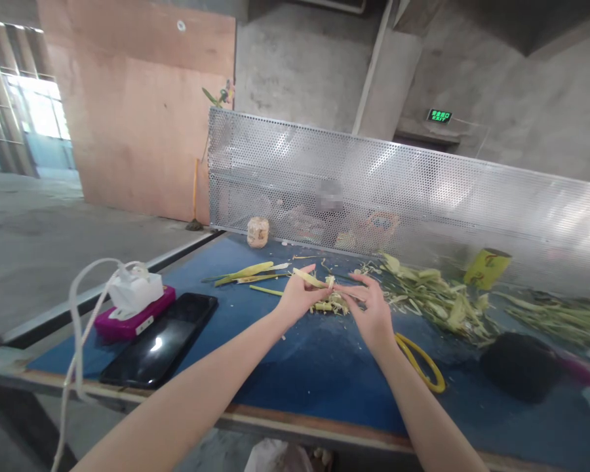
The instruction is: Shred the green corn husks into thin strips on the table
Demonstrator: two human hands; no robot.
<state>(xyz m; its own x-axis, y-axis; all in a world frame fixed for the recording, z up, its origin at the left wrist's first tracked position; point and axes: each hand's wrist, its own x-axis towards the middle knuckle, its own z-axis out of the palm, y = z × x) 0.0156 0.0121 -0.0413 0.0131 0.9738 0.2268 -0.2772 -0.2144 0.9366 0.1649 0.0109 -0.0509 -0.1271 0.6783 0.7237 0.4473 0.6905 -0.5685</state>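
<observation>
My left hand (299,296) pinches one end of a pale yellow-green leaf strip (311,278) above the blue table top (295,373). My right hand (371,308) pinches the same strip's other end, fingers pressed together. Both hands hover over a small heap of leaf scraps (330,303). Long green stalks (246,271) lie on the table to the left of my hands.
A black phone (163,341), a magenta power bank (132,317) with a white charger and cable lie left. Yellow-handled scissors (423,362) rest by my right wrist. A leaf pile (437,295), yellow tape roll (486,269), black object (521,367) sit right. A perforated metal screen (398,190) stands behind.
</observation>
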